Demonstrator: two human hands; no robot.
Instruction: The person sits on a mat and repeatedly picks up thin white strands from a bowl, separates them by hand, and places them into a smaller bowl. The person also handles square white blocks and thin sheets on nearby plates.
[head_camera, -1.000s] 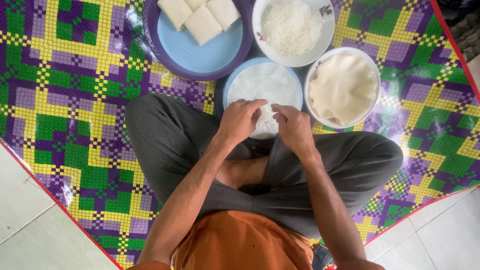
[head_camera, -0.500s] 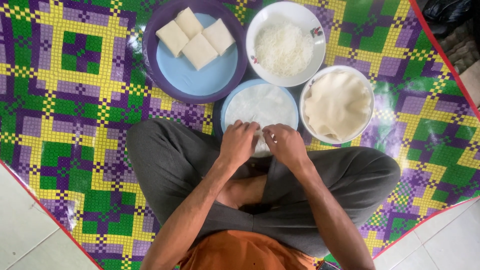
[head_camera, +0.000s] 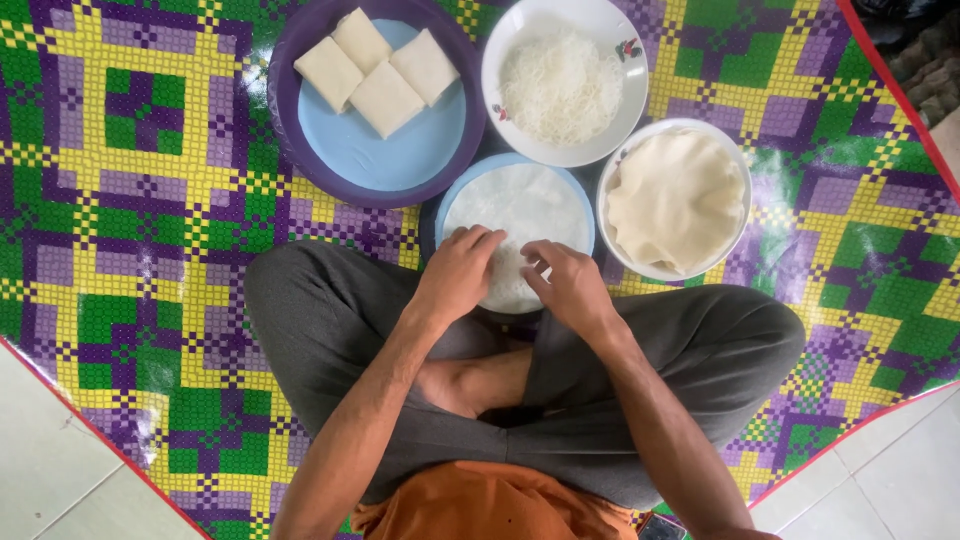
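left hand (head_camera: 462, 272): fingers bent, flat on near edge of wrapper (head_camera: 520, 215), no grip
right hand (head_camera: 568, 283): fingers curled, tips touching wrapper's near edge, pinch unclear
wrapper: round, white, lying on blue plate (head_camera: 575, 190), mat (head_camera: 130, 230) centre, just ahead of crossed legs
purple plate (head_camera: 300, 150): far-left, four folded squares (head_camera: 380, 70)
noodle bowl (head_camera: 620, 60): far edge
wrapper stack bowl (head_camera: 676, 200): right of blue plate
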